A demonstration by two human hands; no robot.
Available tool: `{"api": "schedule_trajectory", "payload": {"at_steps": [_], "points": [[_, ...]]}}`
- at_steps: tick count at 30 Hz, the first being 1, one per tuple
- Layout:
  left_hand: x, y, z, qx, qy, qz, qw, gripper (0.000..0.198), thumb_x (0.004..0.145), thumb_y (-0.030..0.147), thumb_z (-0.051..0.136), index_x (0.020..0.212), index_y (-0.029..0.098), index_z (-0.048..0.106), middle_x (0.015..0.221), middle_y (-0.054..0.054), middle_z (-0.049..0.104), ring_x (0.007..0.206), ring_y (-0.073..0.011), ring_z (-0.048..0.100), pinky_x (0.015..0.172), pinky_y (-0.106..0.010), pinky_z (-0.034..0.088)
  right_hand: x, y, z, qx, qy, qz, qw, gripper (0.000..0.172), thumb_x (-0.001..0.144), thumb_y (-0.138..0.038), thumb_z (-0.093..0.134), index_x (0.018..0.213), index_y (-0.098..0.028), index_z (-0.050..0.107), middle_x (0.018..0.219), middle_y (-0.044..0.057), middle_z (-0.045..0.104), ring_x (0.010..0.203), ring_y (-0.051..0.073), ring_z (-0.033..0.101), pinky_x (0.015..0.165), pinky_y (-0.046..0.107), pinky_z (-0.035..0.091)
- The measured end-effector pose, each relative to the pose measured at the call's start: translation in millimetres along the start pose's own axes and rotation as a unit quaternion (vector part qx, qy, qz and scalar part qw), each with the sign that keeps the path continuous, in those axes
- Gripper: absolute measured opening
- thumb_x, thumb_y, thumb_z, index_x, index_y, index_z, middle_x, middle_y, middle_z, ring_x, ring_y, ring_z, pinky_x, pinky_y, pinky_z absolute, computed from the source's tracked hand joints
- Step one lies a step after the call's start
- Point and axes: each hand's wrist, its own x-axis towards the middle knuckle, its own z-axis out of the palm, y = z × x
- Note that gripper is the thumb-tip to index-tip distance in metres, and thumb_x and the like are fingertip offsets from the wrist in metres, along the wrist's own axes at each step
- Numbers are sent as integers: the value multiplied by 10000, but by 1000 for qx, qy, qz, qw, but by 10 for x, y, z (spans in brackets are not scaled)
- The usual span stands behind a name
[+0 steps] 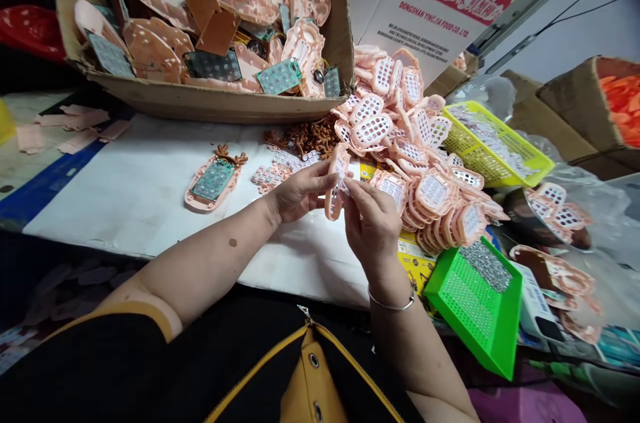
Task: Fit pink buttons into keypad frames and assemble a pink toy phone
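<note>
My left hand (299, 193) grips a pink plastic toy shell (336, 183) held on edge above the white table sheet (140, 189). My right hand (371, 221) pinches the same shell from the right, fingertips pressed at a whitish insert near its top. Just right of both hands lies a heap of pink shells with white keypads (415, 143). A finished pink piece with a green circuit board (213, 183) lies flat to the left of my hands. Loose white keypad pieces (273, 173) sit just behind my left hand.
A cardboard box (210, 103) of pink shells and circuit boards stands at the back. Brown antler parts (307, 136) lie in front of it. A yellow basket (495, 149) sits at the right, a green tray (475, 303) at the near right, more boxes and bags beyond.
</note>
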Motion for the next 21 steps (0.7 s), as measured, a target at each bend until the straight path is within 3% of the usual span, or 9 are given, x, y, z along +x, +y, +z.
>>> {"api": "schedule_trajectory", "payload": {"at_steps": [6,10,14,18,21], "points": [[5,-34,-50,-59,-33,-14,998,488,683,519,810,1033,206,675,826,-8,664,693,-143,635,693,-300,509,74,68,-95,26,-93,-62,993,349,1006,-346,446,1269,-215,635,1231,124,706,1136,246,653,926,432,533],[-7,-20,-34,-115,-34,-20,993,526,652,541,822,1004,173,690,916,-50,701,798,-180,666,758,-318,521,50,11,-105,20,-95,-93,991,456,983,-484,459,1318,-205,592,1308,142,666,1228,276,607,994,467,497],[-15,16,-4,-90,-12,-27,995,619,620,585,827,1072,187,687,1095,-94,706,916,-212,676,743,-307,538,-19,-64,-71,-24,-49,-114,992,336,957,-266,550,1287,-229,597,1263,104,709,1178,220,661,1034,418,479],[-8,49,16,-51,45,-22,997,668,625,604,820,1160,243,651,1267,-99,642,979,-216,668,798,-351,567,-93,139,-162,-82,7,-59,995,306,938,-169,549,1232,-203,631,1203,106,740,1122,210,693,1004,409,491],[-17,80,35,-13,78,-39,996,698,631,619,809,1181,226,634,1283,-130,628,956,-218,672,802,-372,568,-198,438,-277,-152,-14,5,988,264,949,-224,540,1174,-207,677,1158,95,758,1106,243,697,983,441,488]]}}
